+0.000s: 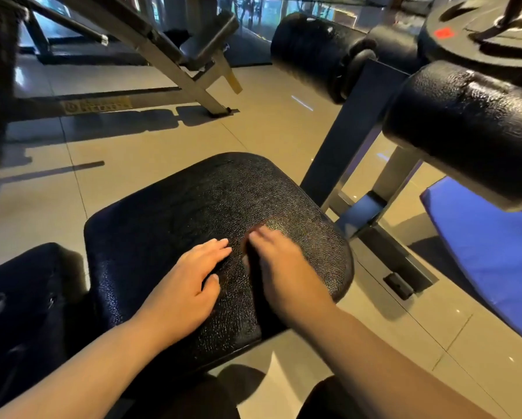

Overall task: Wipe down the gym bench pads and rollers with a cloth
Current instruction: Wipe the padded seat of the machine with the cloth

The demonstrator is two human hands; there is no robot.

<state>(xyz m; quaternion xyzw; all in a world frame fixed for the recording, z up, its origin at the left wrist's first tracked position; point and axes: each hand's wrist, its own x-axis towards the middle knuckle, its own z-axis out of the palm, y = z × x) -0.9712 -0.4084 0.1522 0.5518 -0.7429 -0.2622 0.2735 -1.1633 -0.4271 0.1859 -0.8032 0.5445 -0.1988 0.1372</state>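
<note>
While both hands rest on the black seat pad (193,213), the left hand (187,285) lies flat with fingers straight and open — the right hand (283,267), blurred, is just beside it, fingers stretched too. One roller (465,125) stands beyond, at right.

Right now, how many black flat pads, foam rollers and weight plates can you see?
Black flat pads: 3: seat pad, lower-left pad, far bench pad
Foam rollers: 3: near roller, far left roller, far right roller
Weight plates: 1: weight plate
Total: 7
</note>
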